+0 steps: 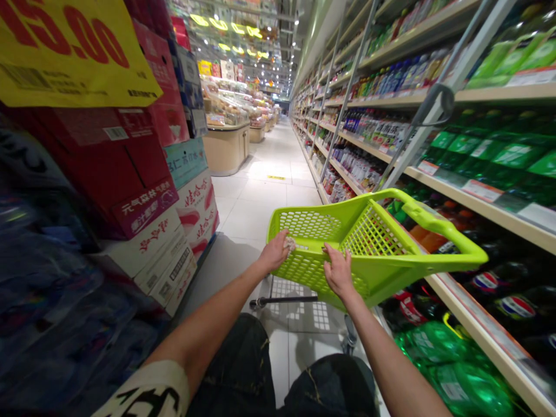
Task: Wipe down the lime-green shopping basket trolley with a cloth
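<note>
- We wear a short off-white sleeve (174,373) on the left arm, with a bold black print (160,399) near its hem.
- Our trousers (237,376) are dark, blue-black and denim-like, with pale tan, frayed-looking marks (262,347) around the knees.
- Our forearms (217,304) are bare.
</note>
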Action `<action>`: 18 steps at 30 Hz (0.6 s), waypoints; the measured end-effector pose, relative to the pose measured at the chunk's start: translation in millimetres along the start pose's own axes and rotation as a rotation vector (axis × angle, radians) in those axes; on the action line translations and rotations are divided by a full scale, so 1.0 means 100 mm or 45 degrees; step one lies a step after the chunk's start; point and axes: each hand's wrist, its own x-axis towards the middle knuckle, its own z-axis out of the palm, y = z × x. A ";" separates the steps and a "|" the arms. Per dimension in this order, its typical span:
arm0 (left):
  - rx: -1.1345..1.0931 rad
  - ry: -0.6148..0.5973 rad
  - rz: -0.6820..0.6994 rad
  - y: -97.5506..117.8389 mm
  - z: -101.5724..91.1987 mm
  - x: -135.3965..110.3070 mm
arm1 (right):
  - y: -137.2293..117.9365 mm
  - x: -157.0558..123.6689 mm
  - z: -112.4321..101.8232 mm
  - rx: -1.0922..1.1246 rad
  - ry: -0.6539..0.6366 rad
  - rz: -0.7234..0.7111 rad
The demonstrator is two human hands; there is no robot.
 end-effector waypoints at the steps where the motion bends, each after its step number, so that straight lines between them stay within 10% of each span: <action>1: -0.042 0.101 -0.038 -0.01 0.08 0.00 | 0.00 0.00 0.00 0.000 -0.011 -0.003; 4: -0.088 0.230 0.013 -0.04 0.21 -0.01 | 0.01 0.00 -0.01 -0.003 -0.020 0.007; 9: 0.020 0.015 0.287 -0.10 0.21 -0.10 | 0.01 -0.01 -0.03 -0.024 -0.022 0.005; 18: 0.050 -0.091 0.122 -0.36 -0.08 -0.09 | -0.01 0.01 -0.05 -0.011 -0.066 -0.005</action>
